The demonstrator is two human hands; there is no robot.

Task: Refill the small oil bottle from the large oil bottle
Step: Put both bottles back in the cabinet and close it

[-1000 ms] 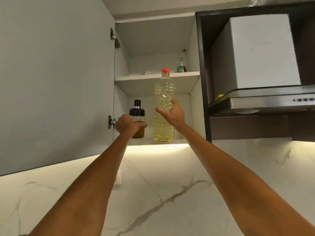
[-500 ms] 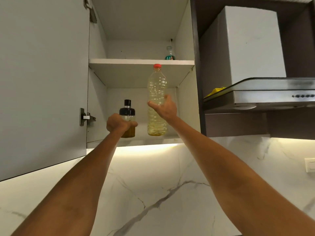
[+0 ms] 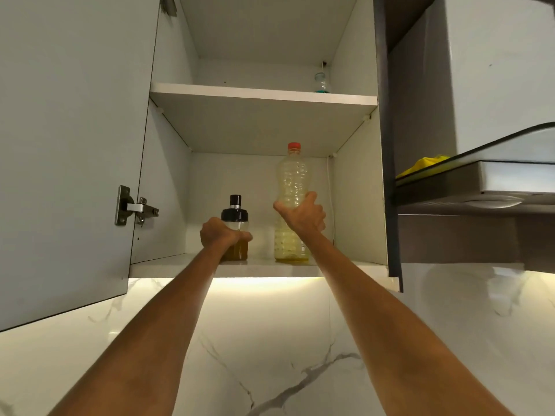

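The small oil bottle (image 3: 235, 215), clear with a black cap and dark yellow oil in its lower part, stands on the lower cabinet shelf (image 3: 264, 268). My left hand (image 3: 220, 233) grips it around the middle. To its right stands the large oil bottle (image 3: 291, 181), clear plastic with a red cap and pale yellow oil, upright on the same shelf. My right hand (image 3: 303, 216) grips its waist. Both arms reach up from below into the open wall cabinet.
The grey cabinet door (image 3: 72, 139) stands open on the left with its hinge (image 3: 132, 207). A small clear bottle (image 3: 322, 82) sits on the upper shelf (image 3: 261, 94). A range hood (image 3: 486, 175) with a yellow cloth (image 3: 423, 164) is on the right. Marble backsplash (image 3: 270, 355) lies below.
Both hands have carried the bottles deeper into the cabinet and lower, and both bottles now seem to stand on the lower shelf. The view has tilted up toward the cabinet.
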